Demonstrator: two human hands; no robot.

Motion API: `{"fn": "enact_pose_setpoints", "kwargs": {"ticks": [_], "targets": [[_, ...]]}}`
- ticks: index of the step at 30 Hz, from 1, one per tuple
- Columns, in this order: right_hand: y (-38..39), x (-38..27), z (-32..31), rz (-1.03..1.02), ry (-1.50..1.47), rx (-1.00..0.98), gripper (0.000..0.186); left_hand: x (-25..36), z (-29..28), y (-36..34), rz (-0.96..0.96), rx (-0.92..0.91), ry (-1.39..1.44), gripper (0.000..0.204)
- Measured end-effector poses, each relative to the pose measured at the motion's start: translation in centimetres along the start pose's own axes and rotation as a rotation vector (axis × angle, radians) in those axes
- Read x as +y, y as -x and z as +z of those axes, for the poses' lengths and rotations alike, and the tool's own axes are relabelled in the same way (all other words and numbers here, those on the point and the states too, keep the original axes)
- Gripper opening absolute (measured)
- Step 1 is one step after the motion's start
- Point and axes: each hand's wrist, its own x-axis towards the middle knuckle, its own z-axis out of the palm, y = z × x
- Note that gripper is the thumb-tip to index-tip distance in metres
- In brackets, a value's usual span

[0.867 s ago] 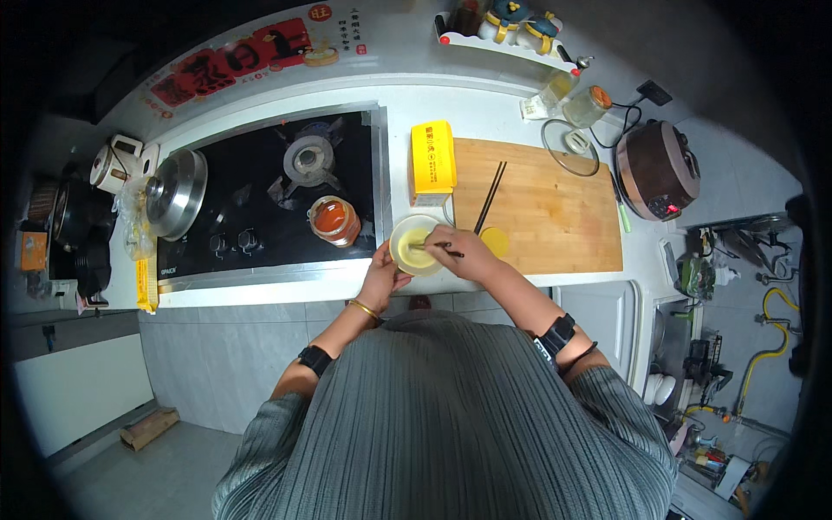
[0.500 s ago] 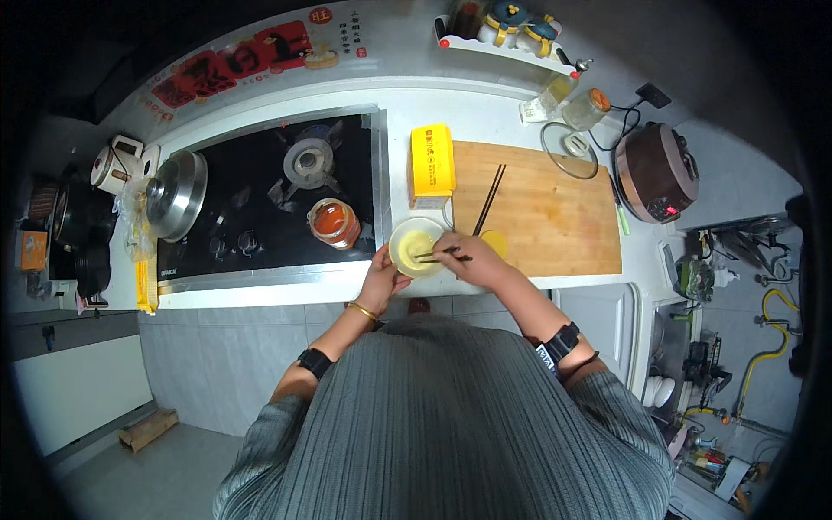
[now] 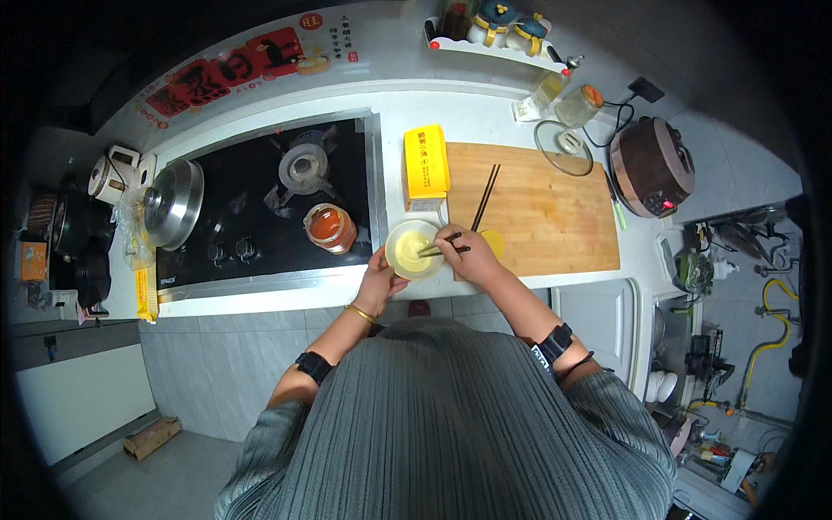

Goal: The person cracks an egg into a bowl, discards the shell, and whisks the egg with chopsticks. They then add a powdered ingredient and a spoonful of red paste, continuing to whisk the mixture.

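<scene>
My left hand (image 3: 380,279) grips the side of a pale bowl (image 3: 394,243) of light yellow liquid, at the counter's front edge. In my right hand (image 3: 468,256) are dark chopsticks (image 3: 438,250), closed in the fingers, their tips down in the liquid. A round yellow object (image 3: 492,241), partly hidden, lies just beyond that hand on the wooden board (image 3: 555,234). Another pair of chopsticks (image 3: 487,195) rests on the board. Behind the bowl stands a yellow box (image 3: 425,160), and to its left, on the hob, an open jar (image 3: 330,227) with orange-red contents.
The black gas hob (image 3: 208,212) fills the left counter, with a steel lid (image 3: 173,204) and a kettle (image 3: 113,173). At the right are a glass lid (image 3: 563,160), an electric cooker (image 3: 650,165) and jars (image 3: 579,106). A shelf (image 3: 494,48) hangs above.
My right hand and its chopsticks have shifted slightly within and over the bowl. My left hand still holds the bowl. The whole view has moved a little.
</scene>
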Motion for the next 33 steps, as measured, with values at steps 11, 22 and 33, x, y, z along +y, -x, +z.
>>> {"fn": "enact_pose_setpoints", "kwargs": {"ticks": [11,22,33], "targets": [[-0.4,0.9,0.4,-0.185,-0.037,0.066,0.020,-0.5,-0.3,-0.3,-0.001,-0.009,0.040,0.045],[-1.5,-0.2,0.8,-0.205,0.110,-0.081,0.018,-0.1,0.0,0.1,-0.004,0.009,0.026,0.047],[-1.2,-0.4,1.3,-0.157,0.131,-0.013,0.019,-0.2,0.0,0.2,0.029,-0.021,0.042,0.051]]}}
